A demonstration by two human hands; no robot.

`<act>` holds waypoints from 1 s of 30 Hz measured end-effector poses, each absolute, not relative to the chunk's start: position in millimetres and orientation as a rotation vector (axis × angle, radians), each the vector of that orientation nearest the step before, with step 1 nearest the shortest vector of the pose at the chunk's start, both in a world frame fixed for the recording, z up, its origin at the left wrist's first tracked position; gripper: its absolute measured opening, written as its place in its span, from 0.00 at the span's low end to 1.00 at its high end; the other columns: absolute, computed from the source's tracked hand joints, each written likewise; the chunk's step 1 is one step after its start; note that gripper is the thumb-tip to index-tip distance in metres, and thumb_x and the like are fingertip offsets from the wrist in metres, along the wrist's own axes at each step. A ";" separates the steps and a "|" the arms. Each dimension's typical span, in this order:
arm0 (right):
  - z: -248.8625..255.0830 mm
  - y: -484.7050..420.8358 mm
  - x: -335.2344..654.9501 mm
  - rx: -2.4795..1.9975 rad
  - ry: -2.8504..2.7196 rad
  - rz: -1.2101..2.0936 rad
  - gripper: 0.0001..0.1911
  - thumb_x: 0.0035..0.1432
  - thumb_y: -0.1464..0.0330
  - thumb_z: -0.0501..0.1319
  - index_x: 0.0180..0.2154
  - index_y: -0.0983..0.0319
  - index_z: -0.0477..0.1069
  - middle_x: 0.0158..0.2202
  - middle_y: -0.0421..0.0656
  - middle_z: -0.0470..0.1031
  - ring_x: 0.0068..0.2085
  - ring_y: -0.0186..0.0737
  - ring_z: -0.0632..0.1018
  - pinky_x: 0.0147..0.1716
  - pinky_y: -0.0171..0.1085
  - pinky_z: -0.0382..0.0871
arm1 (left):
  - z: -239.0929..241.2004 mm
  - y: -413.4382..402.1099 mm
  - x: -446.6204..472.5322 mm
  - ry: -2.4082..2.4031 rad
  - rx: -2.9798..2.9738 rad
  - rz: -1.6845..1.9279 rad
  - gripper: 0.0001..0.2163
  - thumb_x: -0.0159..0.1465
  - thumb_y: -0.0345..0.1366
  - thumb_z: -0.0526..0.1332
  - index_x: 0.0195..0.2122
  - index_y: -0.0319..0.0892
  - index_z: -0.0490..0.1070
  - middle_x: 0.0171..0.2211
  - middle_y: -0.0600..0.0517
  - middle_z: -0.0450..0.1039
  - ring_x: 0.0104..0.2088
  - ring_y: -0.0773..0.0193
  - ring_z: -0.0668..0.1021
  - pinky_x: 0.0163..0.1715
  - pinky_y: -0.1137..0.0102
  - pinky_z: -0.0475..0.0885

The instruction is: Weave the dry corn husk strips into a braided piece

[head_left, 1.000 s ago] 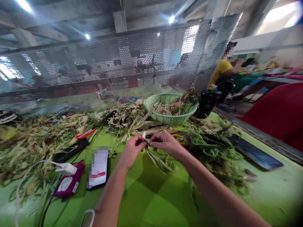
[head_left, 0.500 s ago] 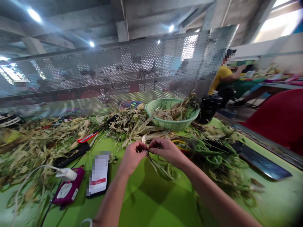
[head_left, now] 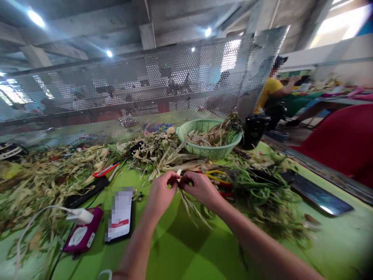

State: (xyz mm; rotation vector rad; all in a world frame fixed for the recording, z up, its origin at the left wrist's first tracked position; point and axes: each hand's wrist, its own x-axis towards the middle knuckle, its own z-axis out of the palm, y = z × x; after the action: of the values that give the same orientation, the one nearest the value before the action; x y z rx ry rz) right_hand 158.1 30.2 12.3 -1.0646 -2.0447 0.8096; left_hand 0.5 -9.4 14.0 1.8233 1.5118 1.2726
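My left hand and my right hand meet above the green table, fingers pinched together on a bundle of dried leaf strips. The strips hang down from the pinch and trail toward me over the table. Both hands are closed on the same bundle, thumbs almost touching. Behind them lies a heap of dried leaves.
A green plastic basket of dried leaves stands behind the hands. A phone and a purple charger with white plug lie at left. A dark tablet lies at right. A perforated metal screen closes the back. A person in yellow sits far right.
My hands have drawn closer together and the strips hang shorter and tighter below the pinch. The view has shifted slightly.
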 end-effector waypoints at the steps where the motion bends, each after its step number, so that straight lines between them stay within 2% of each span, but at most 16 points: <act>1: 11.7 30.2 158.0 -1.051 -2.038 0.818 0.04 0.48 0.73 0.59 0.27 0.62 0.73 0.26 0.40 0.76 0.29 0.37 0.73 0.29 0.32 0.61 | 13.9 -9.6 1.2 1.548 1.852 1.284 0.10 0.55 0.26 0.59 0.36 0.44 0.73 0.34 0.51 0.77 0.34 0.62 0.76 0.38 0.68 0.67; 6: 6.4 35.6 159.1 -0.945 -1.962 0.999 0.03 0.50 0.70 0.60 0.27 0.62 0.72 0.25 0.39 0.72 0.29 0.35 0.71 0.29 0.32 0.61 | 14.1 -10.7 2.3 1.655 1.928 1.262 0.07 0.58 0.27 0.59 0.35 0.43 0.74 0.35 0.49 0.76 0.35 0.60 0.75 0.39 0.67 0.66; 9: 6.1 38.7 158.9 -0.884 -1.839 1.145 0.07 0.52 0.66 0.61 0.28 0.63 0.70 0.25 0.39 0.70 0.28 0.34 0.69 0.28 0.32 0.61 | 14.9 -11.1 1.5 1.579 1.906 1.281 0.07 0.59 0.28 0.58 0.36 0.43 0.73 0.35 0.50 0.75 0.36 0.61 0.75 0.38 0.68 0.66; 13: 8.4 39.2 157.1 -0.792 -1.726 1.299 0.10 0.50 0.65 0.63 0.34 0.64 0.71 0.33 0.42 0.73 0.34 0.37 0.73 0.35 0.35 0.65 | 14.3 -10.3 0.6 1.468 1.899 1.352 0.06 0.60 0.29 0.58 0.35 0.43 0.73 0.35 0.50 0.73 0.36 0.62 0.74 0.38 0.70 0.66; 16: 6.9 40.2 156.2 -0.775 -1.744 1.365 0.09 0.50 0.65 0.63 0.32 0.64 0.73 0.30 0.41 0.73 0.34 0.37 0.73 0.36 0.35 0.65 | 13.4 -8.9 -0.3 1.438 1.899 1.377 0.06 0.60 0.30 0.58 0.34 0.43 0.74 0.35 0.49 0.71 0.36 0.62 0.73 0.37 0.70 0.67; 21: 3.4 42.5 156.5 -0.815 -1.694 1.372 0.08 0.47 0.65 0.63 0.28 0.64 0.72 0.25 0.39 0.71 0.28 0.34 0.69 0.31 0.33 0.62 | 15.7 -8.0 -1.9 1.407 1.886 1.398 0.05 0.59 0.31 0.60 0.33 0.43 0.75 0.35 0.49 0.70 0.36 0.62 0.73 0.38 0.70 0.68; 26: 9.5 40.5 160.5 -0.905 -1.747 1.203 0.04 0.47 0.69 0.60 0.27 0.63 0.71 0.26 0.39 0.71 0.30 0.35 0.70 0.31 0.33 0.62 | 17.3 -9.3 -2.7 1.400 1.851 1.405 0.04 0.59 0.33 0.61 0.32 0.43 0.76 0.33 0.50 0.72 0.35 0.62 0.74 0.37 0.70 0.67; 30: 10.2 43.7 166.1 -1.055 -1.796 1.086 0.03 0.46 0.70 0.59 0.25 0.62 0.70 0.23 0.37 0.69 0.26 0.34 0.68 0.27 0.32 0.59 | 16.5 -9.0 -4.2 1.382 1.769 1.418 0.05 0.59 0.36 0.61 0.32 0.41 0.74 0.32 0.50 0.72 0.33 0.63 0.73 0.36 0.70 0.66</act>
State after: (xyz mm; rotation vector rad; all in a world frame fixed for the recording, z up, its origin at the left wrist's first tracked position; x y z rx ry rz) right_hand 166.1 43.7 10.2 -1.0552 -1.7960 1.0860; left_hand -4.2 -9.0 16.5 1.7692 1.3824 1.4180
